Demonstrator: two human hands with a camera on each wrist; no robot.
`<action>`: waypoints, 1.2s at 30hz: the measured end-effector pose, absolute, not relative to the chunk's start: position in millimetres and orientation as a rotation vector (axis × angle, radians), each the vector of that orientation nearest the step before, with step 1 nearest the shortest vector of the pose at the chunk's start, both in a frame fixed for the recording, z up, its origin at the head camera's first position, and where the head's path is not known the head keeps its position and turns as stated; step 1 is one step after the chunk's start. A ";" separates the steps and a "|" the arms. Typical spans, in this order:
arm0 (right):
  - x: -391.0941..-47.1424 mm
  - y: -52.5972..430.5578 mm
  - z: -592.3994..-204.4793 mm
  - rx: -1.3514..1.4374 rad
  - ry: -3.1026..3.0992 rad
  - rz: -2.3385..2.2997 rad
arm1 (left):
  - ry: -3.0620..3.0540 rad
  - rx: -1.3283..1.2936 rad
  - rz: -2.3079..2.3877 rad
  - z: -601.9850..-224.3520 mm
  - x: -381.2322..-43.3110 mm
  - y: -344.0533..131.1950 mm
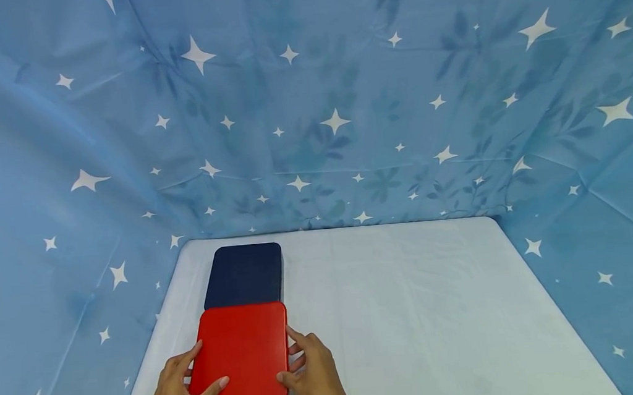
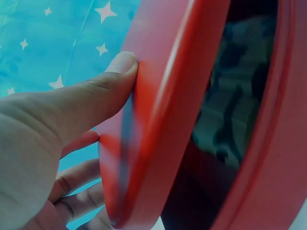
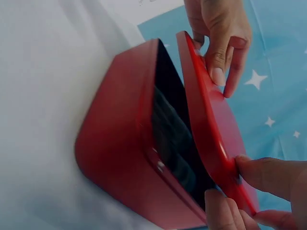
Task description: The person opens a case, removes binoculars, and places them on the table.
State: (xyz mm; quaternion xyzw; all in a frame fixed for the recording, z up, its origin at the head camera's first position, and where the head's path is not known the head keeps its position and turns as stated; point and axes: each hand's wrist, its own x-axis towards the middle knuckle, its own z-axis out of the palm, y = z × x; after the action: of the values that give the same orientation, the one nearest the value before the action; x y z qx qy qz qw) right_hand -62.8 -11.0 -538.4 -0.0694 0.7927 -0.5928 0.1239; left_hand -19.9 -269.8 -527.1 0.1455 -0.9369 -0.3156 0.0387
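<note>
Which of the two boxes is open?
The red box, nearer the person: the left hand and right hand hold its red lid, and a gap shows beneath. The dark blue box beyond shows no gap.

A red lid (image 2: 160, 103) is gripped along its edge by the left hand (image 2: 43, 127). Dark-patterned material (image 2: 228, 112) is exposed through the gap to the red box (image 2: 273, 167). Star-printed blue cloth (image 2: 36, 62) is seen beyond.

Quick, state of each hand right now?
Left hand: holding the red lid by one side, thumb on top.
Right hand: holding the same lid by the opposite side.
</note>
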 end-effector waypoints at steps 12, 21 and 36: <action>-66.2 27.9 -524.0 -0.115 2.347 -1.745 | -2.828 0.354 -0.998 -522.5 -30.8 -230.6; -64.4 59.0 -521.8 -0.022 2.386 -1.729 | -2.858 0.368 -1.029 -522.6 -38.4 -197.5; -59.5 105.1 -521.8 0.061 2.444 -1.692 | -2.798 0.291 -1.009 -525.8 -42.8 -147.1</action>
State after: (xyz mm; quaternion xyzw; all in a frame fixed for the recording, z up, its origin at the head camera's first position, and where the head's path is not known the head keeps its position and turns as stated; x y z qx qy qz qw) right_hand -59.5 105.1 -521.8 0.0203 0.8192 -0.5670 0.0841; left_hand -42.8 -147.1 -525.8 0.0972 -0.9335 -0.3365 0.0762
